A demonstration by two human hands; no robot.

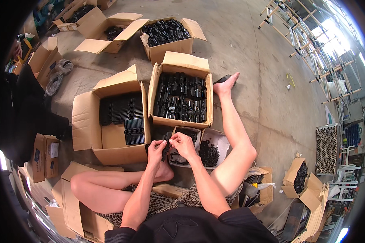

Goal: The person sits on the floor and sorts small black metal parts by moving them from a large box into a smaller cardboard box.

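Note:
My left hand is closed round a narrow black plastic part, held upright above the small boxes. Thumb and fingers of my right hand are pinched against the side of that part; whatever lies between them is too small to make out. Just under my right hand stands a small open box of black pieces, and beside it a pale box has a heap of tiny black pieces. Ahead is a carton packed with black parts. Another carton, front left, holds neat rows of black pieces.
My bare legs spread either side of the boxes. More open cartons of black parts stand farther off. At the left is a person in dark clothes. Metal frames rise at the far right; cartons lie near right.

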